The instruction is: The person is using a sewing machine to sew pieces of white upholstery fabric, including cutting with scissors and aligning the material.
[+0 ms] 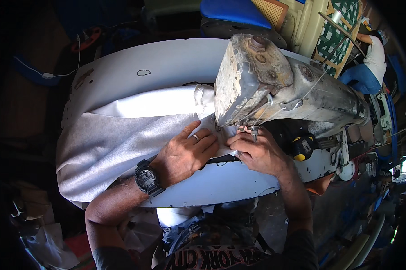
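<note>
An old sewing machine (266, 85) with worn, flaking paint reaches in from the right over a pale worktable (221, 182). White fabric (135, 130) lies in folds across the table's left half, and its right end runs under the machine head. My left hand (187, 150), with a ring and a black wristwatch (148, 177), rests on the fabric just left of the head, fingers stretched out. Close to the needle area, my right hand (259, 150) has its fingers curled together at the fabric's edge. The machine head partly hides those fingertips and the needle.
A black and yellow tape measure (303, 147) and scissors (334, 157) lie right of my right hand. Behind the table are a blue cushion (234, 12) and a webbed chair frame (336, 40) with a thread spool (336, 16). Another person (374, 58) bends down at the far right.
</note>
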Action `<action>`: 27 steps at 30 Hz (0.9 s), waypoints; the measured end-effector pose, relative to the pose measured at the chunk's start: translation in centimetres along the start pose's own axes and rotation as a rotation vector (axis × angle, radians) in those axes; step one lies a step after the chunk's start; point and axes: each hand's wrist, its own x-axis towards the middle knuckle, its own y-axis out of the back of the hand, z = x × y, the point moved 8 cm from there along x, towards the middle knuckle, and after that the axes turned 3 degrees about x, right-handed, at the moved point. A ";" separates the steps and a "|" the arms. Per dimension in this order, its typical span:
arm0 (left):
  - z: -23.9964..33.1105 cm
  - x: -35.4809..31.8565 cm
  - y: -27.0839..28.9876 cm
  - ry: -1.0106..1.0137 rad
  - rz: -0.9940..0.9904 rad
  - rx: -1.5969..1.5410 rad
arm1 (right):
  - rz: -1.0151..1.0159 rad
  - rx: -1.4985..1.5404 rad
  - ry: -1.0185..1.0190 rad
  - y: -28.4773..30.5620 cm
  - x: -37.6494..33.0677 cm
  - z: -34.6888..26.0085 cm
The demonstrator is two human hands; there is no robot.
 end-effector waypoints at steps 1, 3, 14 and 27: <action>-0.2 0.0 0.0 0.013 -0.005 -0.008 | 0.001 -0.001 0.001 0.0 0.0 0.0; -0.3 -0.1 -0.1 0.024 -0.011 -0.014 | -0.012 -0.025 0.004 -0.1 0.0 0.0; -1.3 -0.2 -1.1 0.112 -0.060 0.120 | 0.065 -0.069 0.032 -0.4 0.1 0.2; -0.6 -0.1 -0.3 0.080 -0.002 0.098 | 0.082 -0.047 0.063 -0.2 0.2 -1.0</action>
